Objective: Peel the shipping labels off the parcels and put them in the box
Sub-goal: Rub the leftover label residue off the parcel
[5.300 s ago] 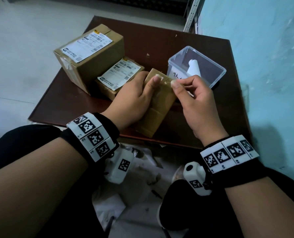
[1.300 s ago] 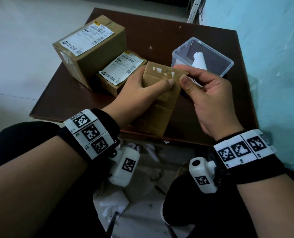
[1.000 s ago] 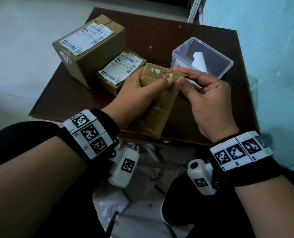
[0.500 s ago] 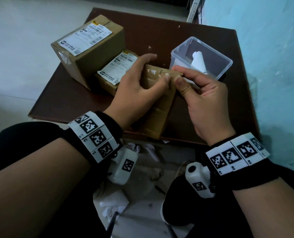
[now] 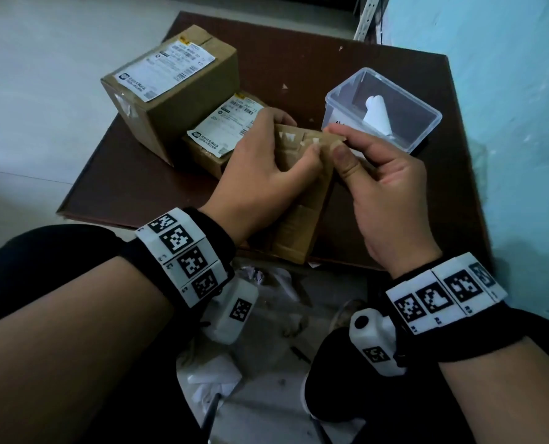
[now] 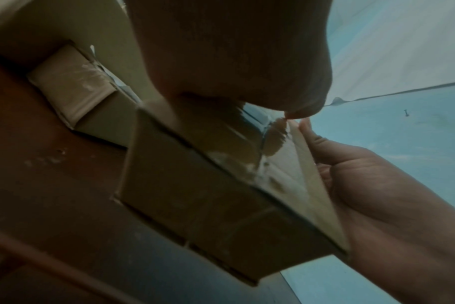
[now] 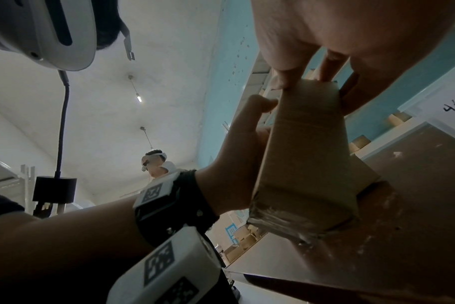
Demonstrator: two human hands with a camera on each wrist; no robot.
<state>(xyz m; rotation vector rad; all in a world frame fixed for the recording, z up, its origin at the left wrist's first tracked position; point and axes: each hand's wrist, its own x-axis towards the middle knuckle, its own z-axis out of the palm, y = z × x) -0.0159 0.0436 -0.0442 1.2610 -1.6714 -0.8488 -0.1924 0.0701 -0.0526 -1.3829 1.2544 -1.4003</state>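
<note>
A small brown parcel (image 5: 302, 200) stands tilted on the dark table's (image 5: 138, 187) near edge, with a few white label scraps (image 5: 286, 137) left on its upper face. My left hand (image 5: 298, 155) grips it from the left, fingers over the far edge and thumb on the face. My right hand (image 5: 335, 141) pinches the parcel's top right corner between thumb and forefinger. In the left wrist view the parcel (image 6: 195, 195) fills the middle, and in the right wrist view (image 7: 307, 154) it shows from below. A clear plastic box (image 5: 426, 123) behind holds a rolled white label (image 5: 377, 118).
A large parcel (image 5: 186, 123) with a white label (image 5: 164, 72) stands at the back left. A lower labelled parcel (image 5: 209, 158) lies beside it, just behind my left hand. A blue wall (image 5: 507, 123) runs along the table's right side. Paper scraps (image 5: 212, 376) lie on the floor below.
My left hand has re-gripped the small parcel, its fingers now curled over the far edge. The right thumb and forefinger have stayed picking at the top right corner.
</note>
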